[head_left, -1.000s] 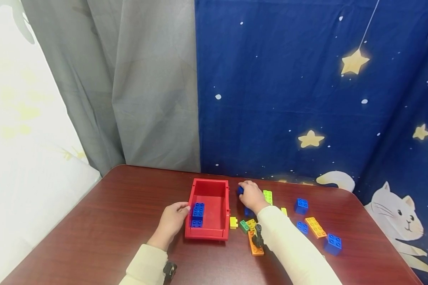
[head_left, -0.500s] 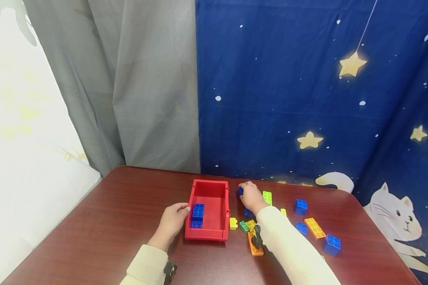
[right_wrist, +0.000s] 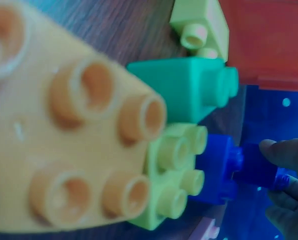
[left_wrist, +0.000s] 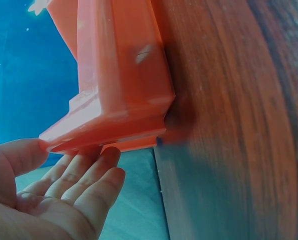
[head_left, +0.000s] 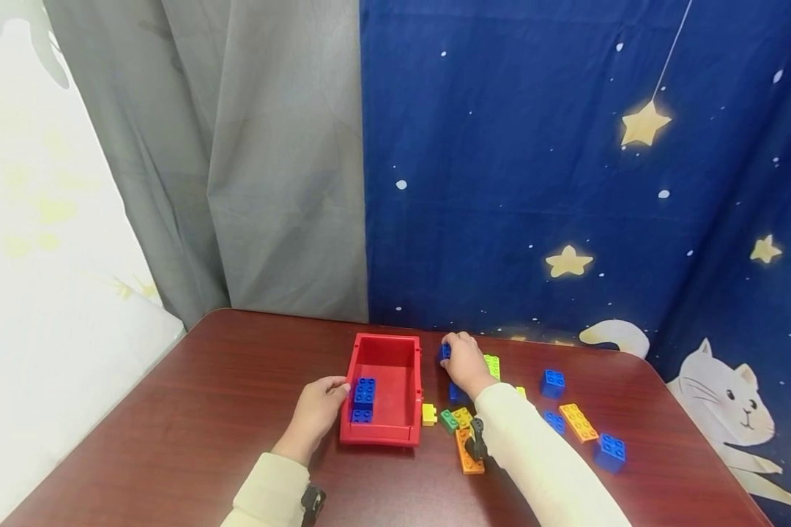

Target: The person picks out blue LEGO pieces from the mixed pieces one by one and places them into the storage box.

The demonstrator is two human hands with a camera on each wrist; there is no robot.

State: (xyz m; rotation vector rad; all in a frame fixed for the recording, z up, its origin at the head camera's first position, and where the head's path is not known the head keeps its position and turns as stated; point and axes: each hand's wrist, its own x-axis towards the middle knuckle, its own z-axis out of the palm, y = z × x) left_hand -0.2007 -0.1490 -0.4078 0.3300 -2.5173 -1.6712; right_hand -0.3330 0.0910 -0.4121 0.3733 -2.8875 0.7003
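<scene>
At the left side of a red box (head_left: 395, 399), my left hand (head_left: 316, 410) holds the rim, its thumb on the edge and its fingers bent below, as the left wrist view shows. Inside that box lie blue bricks (head_left: 365, 394) along the left wall. To the right of the box, my right hand (head_left: 468, 364) pinches a blue toy brick (right_wrist: 256, 166) between thumb and fingers. Close by, in the right wrist view, stands another blue brick (right_wrist: 211, 167); whether the two touch is unclear.
Near the box's right side lie a yellow brick (head_left: 429, 414), a green brick (head_left: 449, 421) and an orange brick (head_left: 469, 451). Farther right are several blue bricks (head_left: 610, 452) and a yellow-orange brick (head_left: 578, 422). A lime brick (head_left: 493, 366) sits behind my right wrist. Curtains (head_left: 296, 183) hang behind the table.
The head view has shifted slightly. A little more of the blue brick shows at my right fingertips; my left hand stays on the box rim.
</scene>
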